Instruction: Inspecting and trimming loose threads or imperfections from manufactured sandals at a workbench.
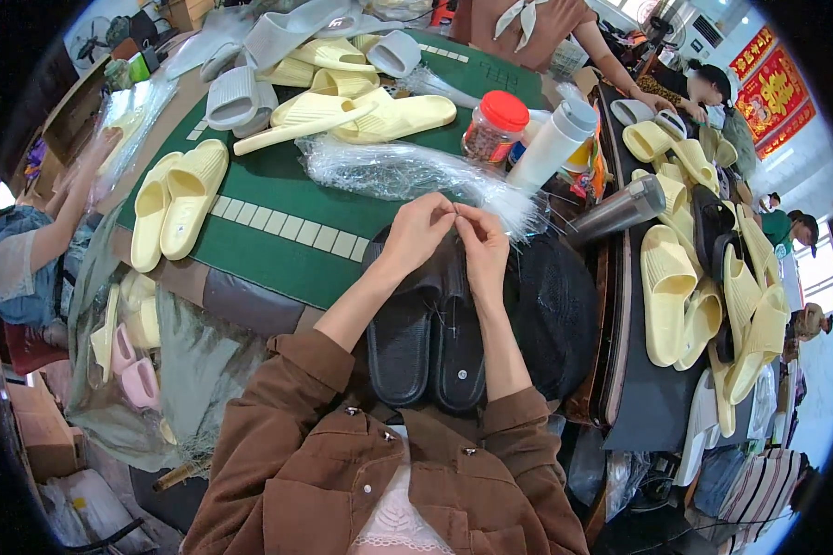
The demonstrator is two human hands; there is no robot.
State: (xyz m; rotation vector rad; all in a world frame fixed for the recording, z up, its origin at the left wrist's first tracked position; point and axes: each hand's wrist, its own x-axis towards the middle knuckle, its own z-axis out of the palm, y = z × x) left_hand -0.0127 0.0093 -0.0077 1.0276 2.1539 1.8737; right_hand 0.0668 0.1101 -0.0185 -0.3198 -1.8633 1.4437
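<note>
My left hand (418, 233) and my right hand (483, 248) meet fingertip to fingertip above a pair of black slide slippers (399, 351). Both are closed in a pinch. Whatever lies between the fingers is too small to make out. A thin thread-like line shows over the slippers below them. The slippers lie side by side close in front of me, soles up front and straps under my wrists. Just beyond my fingers, a bundle of clear plastic strands (389, 173) stretches across the green table mat (278, 268), its loose ends fanning out to the right.
Pale yellow slippers (194, 199) stand at the left, with a yellow and grey heap (342, 83) behind. A red-lidded jar (496, 127), a white bottle (555, 143) and a steel tumbler (617, 208) are at the right. More yellow slippers (666, 296) cover the right-hand table. Other people work nearby.
</note>
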